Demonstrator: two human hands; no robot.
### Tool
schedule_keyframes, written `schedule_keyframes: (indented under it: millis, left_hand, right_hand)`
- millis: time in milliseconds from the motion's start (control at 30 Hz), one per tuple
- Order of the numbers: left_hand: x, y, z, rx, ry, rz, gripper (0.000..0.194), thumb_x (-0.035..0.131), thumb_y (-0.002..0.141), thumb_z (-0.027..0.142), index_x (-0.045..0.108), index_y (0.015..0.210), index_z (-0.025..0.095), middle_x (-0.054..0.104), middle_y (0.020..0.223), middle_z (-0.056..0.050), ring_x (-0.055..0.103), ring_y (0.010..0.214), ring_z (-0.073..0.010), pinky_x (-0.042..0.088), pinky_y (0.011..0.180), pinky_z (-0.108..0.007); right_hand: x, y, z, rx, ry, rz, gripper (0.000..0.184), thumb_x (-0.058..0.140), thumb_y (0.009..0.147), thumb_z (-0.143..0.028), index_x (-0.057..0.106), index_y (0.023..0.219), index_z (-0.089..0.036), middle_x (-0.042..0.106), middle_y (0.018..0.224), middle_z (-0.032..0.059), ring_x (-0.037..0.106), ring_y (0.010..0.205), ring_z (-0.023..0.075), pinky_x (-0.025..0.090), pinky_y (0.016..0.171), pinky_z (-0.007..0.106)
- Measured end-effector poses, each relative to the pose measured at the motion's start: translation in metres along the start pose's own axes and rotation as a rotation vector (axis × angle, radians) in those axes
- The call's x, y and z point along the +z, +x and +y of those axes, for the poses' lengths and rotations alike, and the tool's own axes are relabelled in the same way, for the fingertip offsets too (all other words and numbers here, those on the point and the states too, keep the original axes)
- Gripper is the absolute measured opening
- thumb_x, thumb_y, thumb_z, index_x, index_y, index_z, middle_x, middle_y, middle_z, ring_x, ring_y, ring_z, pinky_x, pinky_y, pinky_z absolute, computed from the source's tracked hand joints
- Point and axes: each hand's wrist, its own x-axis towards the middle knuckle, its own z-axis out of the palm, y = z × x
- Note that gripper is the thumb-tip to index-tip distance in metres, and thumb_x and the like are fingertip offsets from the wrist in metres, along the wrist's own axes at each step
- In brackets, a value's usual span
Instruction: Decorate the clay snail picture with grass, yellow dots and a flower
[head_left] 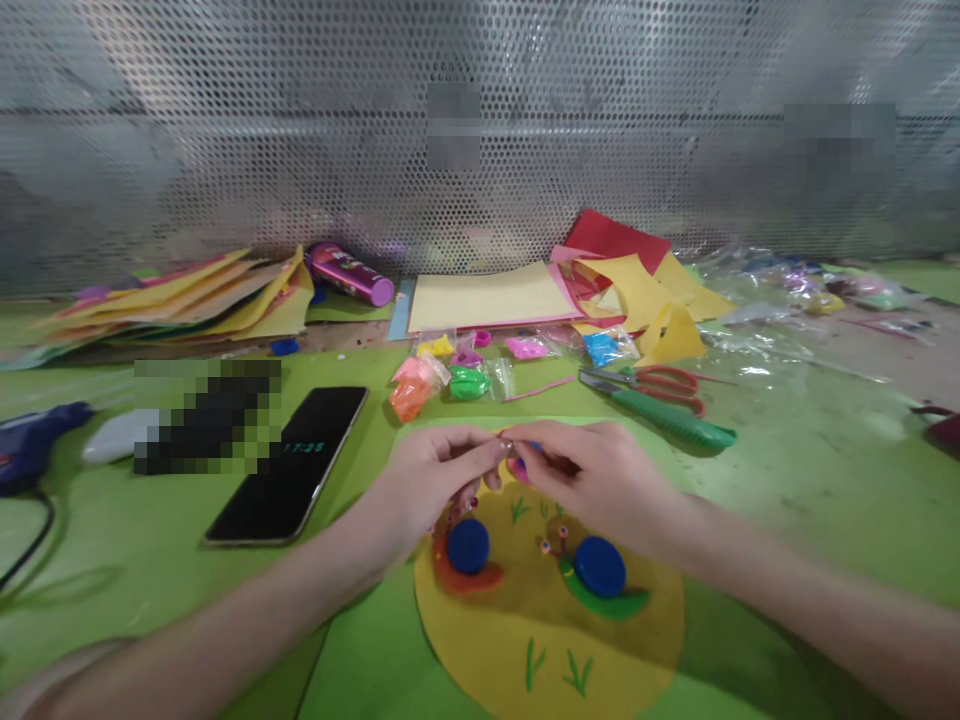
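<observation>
Above a round yellow paper (480, 640), my left hand (442, 465) and my right hand (581, 465) meet fingertip to fingertip. Both are closed in a pinch; whatever lies between the fingers is too small to make out. Below my left hand sits a snail with an orange body (469, 580) and a blue cap shell (468, 546). A second snail, with a green body (615, 604), a blue cap shell (600, 567) and small stalked eyes (555, 540), is below my right hand. A pink and blue piece (519, 468) shows partly behind my right fingers. Green grass marks (577, 672) decorate the paper.
Beyond my hands lie small bags of orange (411, 388), green (469, 383) and blue (600, 348) clay. Red-handled scissors (667, 380) and a green utility knife (675, 420) are at the right. A phone (292, 465) and a blue glue gun (37, 440) lie left; coloured paper (487, 300) is behind.
</observation>
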Motion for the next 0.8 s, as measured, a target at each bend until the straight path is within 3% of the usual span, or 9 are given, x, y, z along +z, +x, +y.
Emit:
schedule_keyframes:
  millis: [167,433,533,633,733,800]
  left_hand:
    - [-0.002,0.001,-0.001,0.022,-0.042,0.004,0.020,0.064,0.073,0.036,0.063,0.063,0.019,0.053,0.056,0.005,0.037,0.042,-0.0042,0.030,0.040,-0.017]
    - [-0.004,-0.002,0.003,0.005,0.072,-0.115,0.027,0.054,0.080,0.039,0.068,0.066,0.019,0.055,0.052,0.002,0.045,0.043,-0.0081,0.033,0.043,-0.020]
    - [-0.014,-0.003,0.008,0.175,0.447,-0.072,0.032,0.041,0.088,0.039,0.067,0.092,0.021,0.065,0.068,-0.002,0.057,0.061,-0.0150,0.041,0.054,-0.024]
    - [-0.029,0.003,0.012,0.503,1.035,0.163,0.036,0.034,0.091,0.036,0.055,0.115,0.018,0.065,0.099,-0.008,0.058,0.089,-0.0202,0.044,0.074,-0.029]
    - [-0.036,0.020,0.017,0.604,1.249,0.256,0.040,0.043,0.087,0.036,0.051,0.118,0.012,0.057,0.115,-0.015,0.043,0.112,-0.0299,0.030,0.094,-0.043]
    - [-0.032,0.035,0.019,0.642,1.359,0.209,0.046,0.049,0.084,0.036,0.047,0.124,0.013,0.053,0.122,-0.015,0.036,0.118,-0.0337,0.023,0.096,-0.050]
  right_hand:
    - [-0.005,0.005,-0.006,0.172,0.237,-0.066,0.021,0.052,0.082,-0.026,0.066,0.095,-0.018,0.048,0.047,-0.0068,0.035,0.039,0.0068,0.026,0.039,0.018]
    - [-0.005,0.003,-0.003,0.220,0.294,0.009,0.015,0.053,0.082,-0.021,0.068,0.082,-0.020,0.063,0.062,-0.0045,0.044,0.045,0.0071,0.033,0.042,0.016]
    - [-0.004,0.002,0.002,0.187,0.181,0.042,0.017,0.051,0.081,-0.023,0.067,0.084,-0.021,0.057,0.053,-0.0052,0.039,0.041,0.0072,0.031,0.041,0.017]
    - [-0.005,0.005,0.013,0.197,0.120,0.080,0.018,0.050,0.082,-0.027,0.066,0.086,-0.020,0.047,0.048,-0.0056,0.037,0.043,0.0084,0.032,0.044,0.018]
    - [-0.008,0.012,0.029,0.208,0.087,0.125,0.020,0.048,0.081,-0.030,0.064,0.084,-0.019,0.039,0.048,-0.0056,0.034,0.045,0.0094,0.032,0.047,0.020]
    - [-0.011,0.015,0.039,0.217,0.066,0.146,0.020,0.048,0.082,-0.031,0.063,0.081,-0.018,0.035,0.047,-0.0063,0.032,0.045,0.0096,0.031,0.048,0.020]
